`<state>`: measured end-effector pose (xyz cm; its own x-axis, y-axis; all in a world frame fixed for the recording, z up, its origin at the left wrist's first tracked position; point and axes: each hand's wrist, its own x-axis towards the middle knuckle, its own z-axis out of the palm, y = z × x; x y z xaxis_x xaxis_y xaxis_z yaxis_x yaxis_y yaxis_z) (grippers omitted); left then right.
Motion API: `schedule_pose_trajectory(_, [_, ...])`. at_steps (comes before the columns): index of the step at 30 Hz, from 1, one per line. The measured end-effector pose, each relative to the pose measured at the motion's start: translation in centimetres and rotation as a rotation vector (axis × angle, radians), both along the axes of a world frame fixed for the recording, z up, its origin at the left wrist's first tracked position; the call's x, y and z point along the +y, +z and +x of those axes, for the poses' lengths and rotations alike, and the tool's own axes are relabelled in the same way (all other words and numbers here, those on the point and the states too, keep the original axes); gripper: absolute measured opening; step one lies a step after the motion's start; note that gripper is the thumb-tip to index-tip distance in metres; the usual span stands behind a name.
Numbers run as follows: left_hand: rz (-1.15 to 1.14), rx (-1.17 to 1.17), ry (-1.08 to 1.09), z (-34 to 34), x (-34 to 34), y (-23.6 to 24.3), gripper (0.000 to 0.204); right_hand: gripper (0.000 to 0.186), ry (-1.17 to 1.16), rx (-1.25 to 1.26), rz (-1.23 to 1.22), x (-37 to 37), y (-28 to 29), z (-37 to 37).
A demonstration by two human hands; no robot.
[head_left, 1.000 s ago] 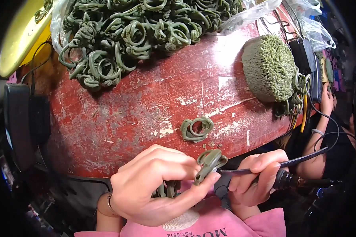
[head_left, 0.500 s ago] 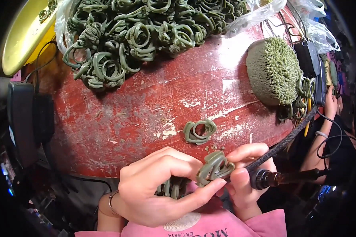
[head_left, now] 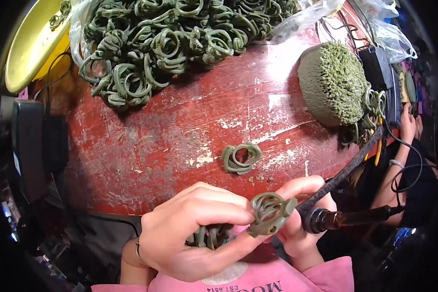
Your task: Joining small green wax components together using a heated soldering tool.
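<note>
Near the table's front edge, my left hand (head_left: pixel 190 224) pinches a green wax ring piece (head_left: pixel 270 211) with several curved bands between thumb and fingers. More green wax pieces (head_left: pixel 210 236) are tucked in its palm. My right hand (head_left: pixel 304 224) is closed round a corded hand tool (head_left: pixel 321 220) with a dark, shiny handle; its tip is hidden behind the fingers and the ring piece. Right-hand fingers reach up to the ring piece's right side. Just beyond both hands, a single wax ring piece (head_left: pixel 241 158) lies on the worn red table (head_left: pixel 175 136), with small green crumbs (head_left: pixel 260 178) beside it.
A big pile of green wax rings (head_left: pixel 170 44) covers the far left, by clear plastic bags. At right sits a rough green block (head_left: pixel 333 85), with a black box (head_left: pixel 377 65) and cords behind. A yellow basin (head_left: pixel 31 53) stands far left. Another person's arm (head_left: pixel 399 160) shows at right.
The ring piece in my left fingers has turned, so its round opening now shows. Both hands stay close together; the lone piece on the table looks unmoved.
</note>
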<state>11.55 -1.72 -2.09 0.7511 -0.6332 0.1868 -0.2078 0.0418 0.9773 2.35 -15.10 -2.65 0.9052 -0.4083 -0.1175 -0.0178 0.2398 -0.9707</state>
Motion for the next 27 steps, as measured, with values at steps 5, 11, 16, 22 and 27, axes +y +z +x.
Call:
schedule_pose_trajectory(5, [0.021, 0.182, 0.058, -0.4, -0.2, 0.4, 0.028, 0.021, -0.004, 0.025, 0.056, 0.1, 0.4, -0.2])
schedule_pose_trajectory(11, [0.052, 0.203, 0.071, -0.4, -0.4, 0.4, 0.023, 0.021, -0.072, 0.082, 0.147, 0.6, 0.9, 0.0])
schedule_pose_trajectory(16, [0.039, 0.138, 0.073, -0.4, -0.5, 0.3, 0.022, 0.021, -0.026, 0.078, 0.032, 0.1, 0.7, -0.2])
schedule_pose_trajectory(22, [0.044, 0.114, 0.087, -0.4, -0.5, 0.2, 0.021, 0.022, -0.041, 0.035, 0.038, 0.4, 0.5, 0.0])
schedule_pose_trajectory(27, [0.07, 0.285, 0.117, -0.3, -0.7, 0.9, 0.022, 0.022, -0.044, -0.032, -0.029, 0.5, 0.1, 0.2])
